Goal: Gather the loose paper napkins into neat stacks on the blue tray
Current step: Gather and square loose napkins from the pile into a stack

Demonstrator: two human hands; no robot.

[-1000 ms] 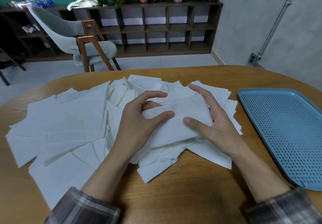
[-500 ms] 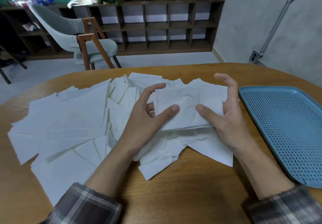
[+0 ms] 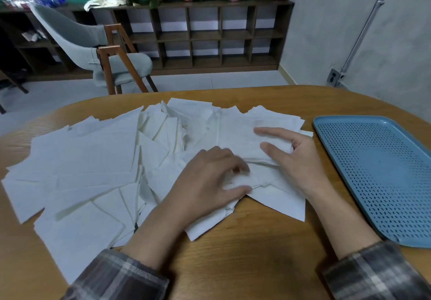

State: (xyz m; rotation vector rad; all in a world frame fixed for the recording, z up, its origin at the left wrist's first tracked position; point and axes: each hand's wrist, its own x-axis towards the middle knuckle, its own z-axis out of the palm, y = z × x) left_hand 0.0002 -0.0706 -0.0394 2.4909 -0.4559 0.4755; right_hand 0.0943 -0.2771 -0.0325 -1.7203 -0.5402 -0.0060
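Observation:
Several loose white paper napkins lie spread over the left and middle of the wooden table. My right hand grips a small stack of napkins at its right edge, thumb and forefinger on top, low over the pile. My left hand, blurred by motion, curls its fingers and thumb on a napkin in the pile just below that stack. The blue perforated tray sits at the right of the table, a short way from my right hand.
A grey chair with wooden legs stands beyond the table's far left edge. A dark shelf unit with potted plants lines the back wall. The table's near edge shows bare wood between my plaid sleeves.
My left hand has let go of the stack and dropped to the pile below it. My right hand has lowered the stack and now holds it alone.

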